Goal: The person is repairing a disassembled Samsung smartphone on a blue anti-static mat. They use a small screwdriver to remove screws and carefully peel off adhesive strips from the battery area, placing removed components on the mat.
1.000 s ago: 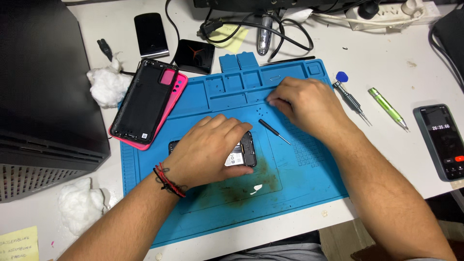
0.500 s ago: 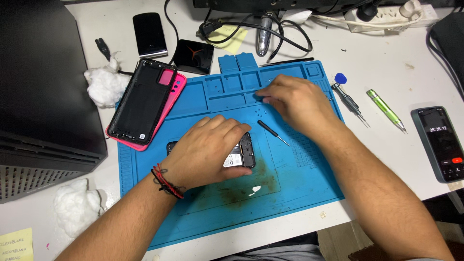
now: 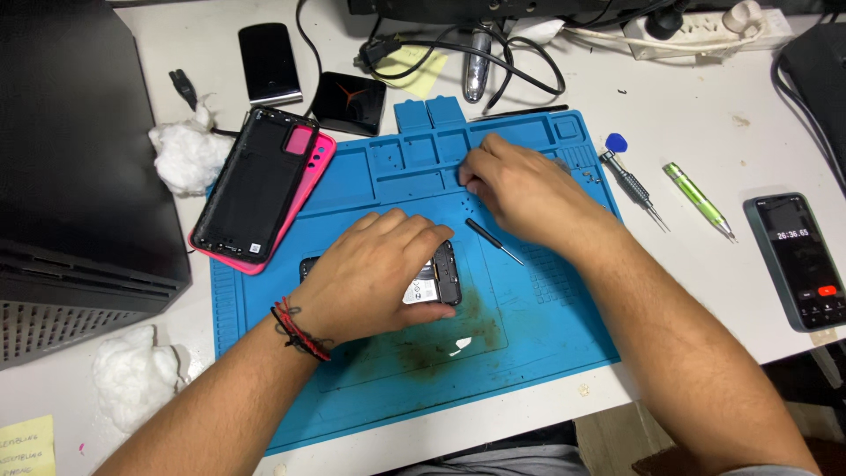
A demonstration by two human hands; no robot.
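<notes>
Looking down from a head-worn camera, two bare forearms reach over a blue repair mat (image 3: 546, 326) on a white desk (image 3: 705, 97). The left hand (image 3: 374, 278), with a red and black cord bracelet (image 3: 300, 330) at the wrist, lies palm down with fingers spread flat over an opened phone (image 3: 441, 275), pressing it to the middle of the mat; only the phone's right end shows past the fingers. The right hand (image 3: 520, 189) rests farther up the mat beside the small moulded compartments, fingers curled with the tips pinched close together; whether anything sits between them cannot be told. A small black screwdriver (image 3: 493, 241) lies loose on the mat between the two hands, just beside the right wrist.

Left of the mat, a black phone back cover (image 3: 256, 185) lies on top of a pink case (image 3: 308, 189). A wad of white cotton (image 3: 181, 157) sits near them. Right of the mat lie a blue-capped screwdriver (image 3: 630, 181) and a green tool (image 3: 699, 201), and farther right a phone with a lit screen (image 3: 797, 260).
</notes>
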